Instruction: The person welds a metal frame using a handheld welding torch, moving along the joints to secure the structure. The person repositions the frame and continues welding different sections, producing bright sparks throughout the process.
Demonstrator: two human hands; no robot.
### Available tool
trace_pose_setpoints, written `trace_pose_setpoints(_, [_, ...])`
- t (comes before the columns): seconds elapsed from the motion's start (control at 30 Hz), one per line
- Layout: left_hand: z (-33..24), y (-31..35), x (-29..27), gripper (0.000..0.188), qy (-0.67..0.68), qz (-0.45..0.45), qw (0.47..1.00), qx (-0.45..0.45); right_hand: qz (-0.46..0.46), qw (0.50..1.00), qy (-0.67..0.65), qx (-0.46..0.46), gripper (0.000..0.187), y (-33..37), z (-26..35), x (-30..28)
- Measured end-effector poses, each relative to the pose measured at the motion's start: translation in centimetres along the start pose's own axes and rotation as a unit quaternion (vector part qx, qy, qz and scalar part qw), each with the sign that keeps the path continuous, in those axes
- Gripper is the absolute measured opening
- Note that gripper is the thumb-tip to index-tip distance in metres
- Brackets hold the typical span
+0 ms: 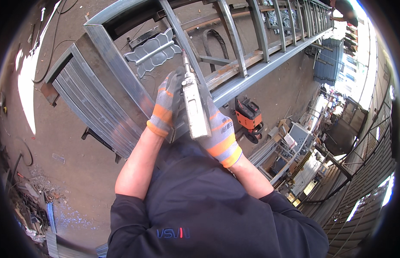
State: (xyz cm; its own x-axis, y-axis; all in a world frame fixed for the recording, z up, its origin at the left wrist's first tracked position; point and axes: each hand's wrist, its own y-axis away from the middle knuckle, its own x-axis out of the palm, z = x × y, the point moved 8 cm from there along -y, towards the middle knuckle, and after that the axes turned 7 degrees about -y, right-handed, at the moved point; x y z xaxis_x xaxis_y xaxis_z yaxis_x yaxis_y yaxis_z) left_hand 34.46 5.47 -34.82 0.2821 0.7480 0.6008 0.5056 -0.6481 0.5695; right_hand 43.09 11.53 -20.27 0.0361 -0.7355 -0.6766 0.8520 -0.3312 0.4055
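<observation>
Both my hands wear grey gloves with orange bands. A worn white hand-held tool with a tapered metal nose (194, 105) is between them, its reddish tip pointing away from me. My right hand (218, 129) is closed around its right side, and its fingers are partly hidden behind the body. My left hand (166, 101) is closed against the left side near the nose. The tip lies at or just above an upright bar of a grey metal frame (118, 64); contact I cannot tell. Left of the tip, a grey leaf-shaped metal ornament (155, 52) sits within the frame's opening.
The long barred frame extends to the far right, where another person (346, 10) is partly visible. Grey metal profiles (94, 101) lie at left. An orange-and-black machine (248, 112) stands on the floor at right, near a cluttered rack (294, 150). A cable (47, 64) runs along the left floor.
</observation>
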Motion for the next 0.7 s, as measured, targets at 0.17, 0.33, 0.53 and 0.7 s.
trace_pose_setpoints(0.17, [0.9, -0.6, 0.0, 0.035, 0.022, -0.004, 1.000, -0.013, -0.010, 1.000, 0.010, -0.024, 0.057, -0.2, 0.0, -0.1])
trace_pose_setpoints(0.33, [0.9, -0.1, 0.1, 0.037, 0.041, -0.023, 0.998, -0.039, -0.015, 0.999, 0.012, -0.044, 0.058, -0.3, 0.2, -0.3])
trace_pose_setpoints(0.53, [0.7, -0.4, -0.2, 0.041, 0.109, -0.039, 0.990, -0.079, -0.024, 0.996, 0.026, -0.080, 0.049, -0.2, 0.3, -0.5])
trace_pose_setpoints(0.7, [0.2, -0.5, -1.3, 0.049, 0.159, -0.085, 0.982, -0.052, -0.048, 0.997, 0.014, -0.063, 0.053, 0.0, -0.2, -0.5])
